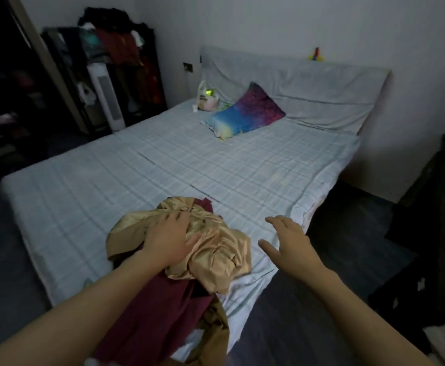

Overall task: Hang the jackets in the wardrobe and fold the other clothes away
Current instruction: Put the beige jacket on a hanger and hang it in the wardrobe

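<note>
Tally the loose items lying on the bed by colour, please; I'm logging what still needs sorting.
Gold: 1, garment, under the left hand
Maroon: 1, garment
Blue-purple: 1, pillow
White-pink: 1, bag
Total: 4
The right hand hovers open, holding nothing.

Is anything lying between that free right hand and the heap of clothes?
Nothing visible. Only bare checked bedsheet separates the open right hand from the gold garment. The left hand already rests on that heap, above the maroon garment.
</note>
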The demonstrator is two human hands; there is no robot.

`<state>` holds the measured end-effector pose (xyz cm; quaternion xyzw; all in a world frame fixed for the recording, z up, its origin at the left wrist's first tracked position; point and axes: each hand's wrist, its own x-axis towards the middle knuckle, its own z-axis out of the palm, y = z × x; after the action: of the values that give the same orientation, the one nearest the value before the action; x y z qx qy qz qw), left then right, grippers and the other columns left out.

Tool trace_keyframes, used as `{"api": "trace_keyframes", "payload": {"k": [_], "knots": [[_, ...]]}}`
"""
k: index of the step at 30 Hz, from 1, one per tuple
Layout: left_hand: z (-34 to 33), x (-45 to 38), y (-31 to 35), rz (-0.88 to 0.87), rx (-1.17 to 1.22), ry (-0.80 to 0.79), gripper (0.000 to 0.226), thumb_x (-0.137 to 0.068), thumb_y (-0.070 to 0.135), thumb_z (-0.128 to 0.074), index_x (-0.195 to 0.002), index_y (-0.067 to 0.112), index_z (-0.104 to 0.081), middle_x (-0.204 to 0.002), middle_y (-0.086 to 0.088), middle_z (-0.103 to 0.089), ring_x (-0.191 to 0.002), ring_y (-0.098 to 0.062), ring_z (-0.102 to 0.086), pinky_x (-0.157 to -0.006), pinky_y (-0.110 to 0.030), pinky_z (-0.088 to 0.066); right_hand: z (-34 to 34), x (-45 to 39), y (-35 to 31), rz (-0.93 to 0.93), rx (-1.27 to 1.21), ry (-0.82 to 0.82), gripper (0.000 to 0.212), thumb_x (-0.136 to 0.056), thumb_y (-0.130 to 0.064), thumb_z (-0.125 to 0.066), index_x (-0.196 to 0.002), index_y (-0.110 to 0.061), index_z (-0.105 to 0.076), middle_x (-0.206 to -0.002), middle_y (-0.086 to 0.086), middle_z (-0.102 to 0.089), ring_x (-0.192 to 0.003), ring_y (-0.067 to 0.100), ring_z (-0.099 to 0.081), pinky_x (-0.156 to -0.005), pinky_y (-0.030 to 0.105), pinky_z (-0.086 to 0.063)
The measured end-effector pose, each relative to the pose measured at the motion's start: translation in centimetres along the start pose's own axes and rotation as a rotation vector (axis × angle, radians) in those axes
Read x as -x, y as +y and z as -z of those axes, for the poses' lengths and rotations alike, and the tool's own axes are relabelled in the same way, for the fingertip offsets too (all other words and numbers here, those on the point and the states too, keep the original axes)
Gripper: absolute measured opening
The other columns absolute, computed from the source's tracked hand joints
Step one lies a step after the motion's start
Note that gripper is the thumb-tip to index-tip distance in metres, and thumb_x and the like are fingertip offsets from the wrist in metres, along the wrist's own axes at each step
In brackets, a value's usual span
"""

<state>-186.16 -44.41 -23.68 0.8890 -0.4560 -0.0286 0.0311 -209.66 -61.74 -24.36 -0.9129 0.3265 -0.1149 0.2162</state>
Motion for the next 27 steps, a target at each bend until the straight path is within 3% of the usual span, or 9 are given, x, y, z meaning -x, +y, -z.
{"api": "trace_keyframes", "payload": {"k": [11, 16, 27], "knots": [[-0.1, -1.3, -0.8, 0.162, 0.01, -0.034, 0.068, -0.09, 0.068, -0.037, -0.146, 0.03, -0.035, -0.149, 0.001, -0.045, -0.135, -0.024, -0.04, -0.11, -0.043, -0.035, -1.3, -6.3, 1.7, 0.111, -0.095, -0.107, 0.058, -0.095, -0.049, -0.053, -0.145, -0.021, -0.04, -0.148, 0.001, -0.041, -0.134, 0.023, -0.039, -0.108, 0.045, -0.037], [-0.8, -4.5, -2.4, 0.223, -0.008, -0.045, 0.064, -0.096, 0.06, -0.039, -0.145, 0.02, -0.038, -0.149, -0.003, -0.043, -0.136, -0.024, -0.038, -0.107, -0.038, -0.034, -3.4, -11.4, 0.7, 0.159, -0.041, -0.166, 0.061, -0.094, -0.049, -0.055, -0.145, -0.022, -0.039, -0.148, 0.001, -0.04, -0.134, 0.023, -0.038, -0.108, 0.046, -0.037], [-6.8, -16.2, -13.4, 0.327, 0.2, -0.144, 0.061, -0.094, 0.051, -0.047, -0.147, 0.021, -0.037, -0.149, -0.004, -0.043, -0.133, -0.026, -0.039, -0.105, -0.04, -0.038, -10.8, -27.5, -3.3, 0.17, 0.029, -0.332, 0.058, -0.095, -0.051, -0.05, -0.144, -0.022, -0.04, -0.147, 0.002, -0.041, -0.131, 0.025, -0.04, -0.107, 0.046, -0.038]]}}
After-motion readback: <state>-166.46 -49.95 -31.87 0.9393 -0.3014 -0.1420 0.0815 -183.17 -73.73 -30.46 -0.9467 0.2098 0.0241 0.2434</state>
